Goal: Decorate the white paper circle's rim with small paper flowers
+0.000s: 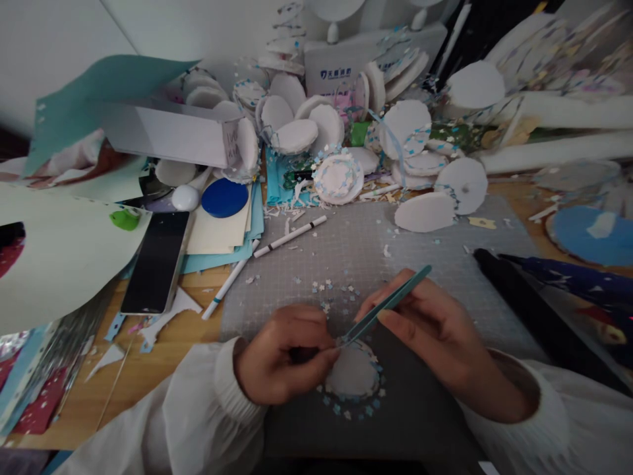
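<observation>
My right hand (420, 323) grips a pair of teal tweezers (390, 303) that slant down to the left. Their tips meet the pinched thumb and forefinger of my left hand (291, 353). What those left fingers hold is too small to make out. Just below the tips lies a round white disc (352, 375), with small blue and white flower shapes (366, 410) ringed around its edge. The left fingertips are at the disc's upper left rim and hide part of it. Loose tiny flowers (324, 287) lie scattered beyond my hands on the grey cutting mat (356, 244).
White discs, some trimmed with flowers (339, 175), are heaped along the back. A phone (157, 264), a blue round lid (225, 198) and two white pens (291, 236) lie to the left. At right are a long black object (534, 310) and a blue disc (593, 231).
</observation>
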{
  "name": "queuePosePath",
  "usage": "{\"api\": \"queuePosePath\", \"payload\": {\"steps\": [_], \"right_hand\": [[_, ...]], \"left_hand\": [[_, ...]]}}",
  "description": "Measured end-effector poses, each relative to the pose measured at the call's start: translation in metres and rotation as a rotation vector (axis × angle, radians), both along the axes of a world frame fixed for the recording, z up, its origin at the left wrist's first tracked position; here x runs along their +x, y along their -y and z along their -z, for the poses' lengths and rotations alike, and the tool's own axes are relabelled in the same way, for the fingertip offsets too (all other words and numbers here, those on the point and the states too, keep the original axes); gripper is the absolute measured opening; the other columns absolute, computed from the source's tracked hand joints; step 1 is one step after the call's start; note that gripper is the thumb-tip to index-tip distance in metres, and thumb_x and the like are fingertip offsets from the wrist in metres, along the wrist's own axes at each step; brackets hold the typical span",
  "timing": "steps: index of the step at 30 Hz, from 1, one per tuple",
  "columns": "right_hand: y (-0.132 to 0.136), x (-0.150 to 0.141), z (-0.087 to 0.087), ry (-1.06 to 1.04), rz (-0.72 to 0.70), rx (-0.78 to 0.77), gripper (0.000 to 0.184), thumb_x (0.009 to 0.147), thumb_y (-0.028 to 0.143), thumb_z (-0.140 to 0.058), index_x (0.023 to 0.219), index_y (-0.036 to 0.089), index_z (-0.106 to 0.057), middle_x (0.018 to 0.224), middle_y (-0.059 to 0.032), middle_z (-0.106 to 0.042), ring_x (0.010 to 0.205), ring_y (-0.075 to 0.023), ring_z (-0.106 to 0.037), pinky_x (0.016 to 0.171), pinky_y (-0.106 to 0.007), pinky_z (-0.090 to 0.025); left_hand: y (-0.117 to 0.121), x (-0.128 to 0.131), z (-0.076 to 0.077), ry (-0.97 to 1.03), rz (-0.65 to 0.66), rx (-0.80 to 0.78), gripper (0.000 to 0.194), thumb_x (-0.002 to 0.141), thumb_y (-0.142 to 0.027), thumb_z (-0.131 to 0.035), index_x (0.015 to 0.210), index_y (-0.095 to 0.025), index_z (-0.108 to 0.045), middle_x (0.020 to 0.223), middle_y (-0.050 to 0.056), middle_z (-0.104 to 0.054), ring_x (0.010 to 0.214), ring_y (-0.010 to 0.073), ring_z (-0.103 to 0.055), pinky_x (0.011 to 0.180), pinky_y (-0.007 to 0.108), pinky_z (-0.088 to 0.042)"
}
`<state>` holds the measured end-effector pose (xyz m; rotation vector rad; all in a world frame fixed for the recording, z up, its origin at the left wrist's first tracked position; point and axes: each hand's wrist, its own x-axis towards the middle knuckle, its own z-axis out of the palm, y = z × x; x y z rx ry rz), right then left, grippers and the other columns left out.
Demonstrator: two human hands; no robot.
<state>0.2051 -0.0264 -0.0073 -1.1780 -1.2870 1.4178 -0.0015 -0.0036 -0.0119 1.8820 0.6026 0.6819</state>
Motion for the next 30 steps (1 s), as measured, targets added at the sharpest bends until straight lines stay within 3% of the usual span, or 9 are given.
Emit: {"api": "queuePosePath", "payload": {"steps": [30], "right_hand": [[-0.0024, -0.0016, -0.0023, 0.06, -0.004, 0.004, 0.005, 0.084, 0.026, -0.06, 0.083, 0.021, -0.058, 0.081, -0.0027, -0.07, 0.075, -0.0135, -0.068, 0.067, -0.022, -0.057]], "left_hand": [[0.0, 0.0012, 0.0, 0.017, -0.018, -0.005, 0.024, 0.085, -0.011, -0.051, 0.061, -0.014, -0.054, 0.052, -0.001, -0.045, 0.052, 0.0107, -0.041, 0.051, 0.025, -0.031]]}}
